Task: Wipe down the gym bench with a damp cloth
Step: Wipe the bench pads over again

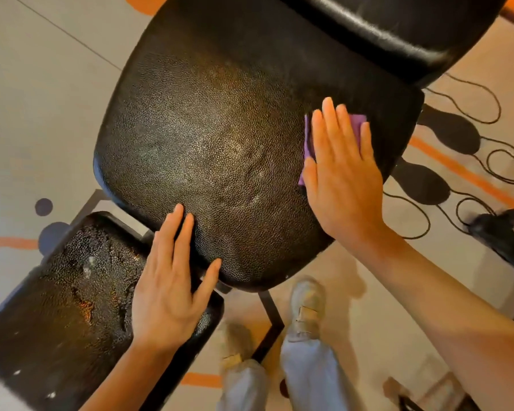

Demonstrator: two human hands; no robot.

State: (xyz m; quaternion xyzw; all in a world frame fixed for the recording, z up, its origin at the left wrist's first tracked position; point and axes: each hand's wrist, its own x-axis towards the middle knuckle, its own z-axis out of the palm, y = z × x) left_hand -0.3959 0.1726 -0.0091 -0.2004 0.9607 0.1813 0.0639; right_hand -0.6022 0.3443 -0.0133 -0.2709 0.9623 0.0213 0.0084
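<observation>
Mid-wipe — one flat palm drives the cloth, the other braces the pad.

Evidently the right hand [341,170] lies spread wide and flat on the purple cloth [309,137], fingers splayed so the pressure covers the whole fold rather than gripping it; only the cloth's edges show, past the fingertips and beside the thumb. The left hand [172,280] is likewise open, holding nothing, its fingertips resting on the near edge of the gym bench seat pad [208,137], its heel over the worn smaller pad [72,295] — a brace, probably, to steady the body while leaning. The cloth sits under the right palm, well apart from the left, near the pad's far-right edge.
</observation>
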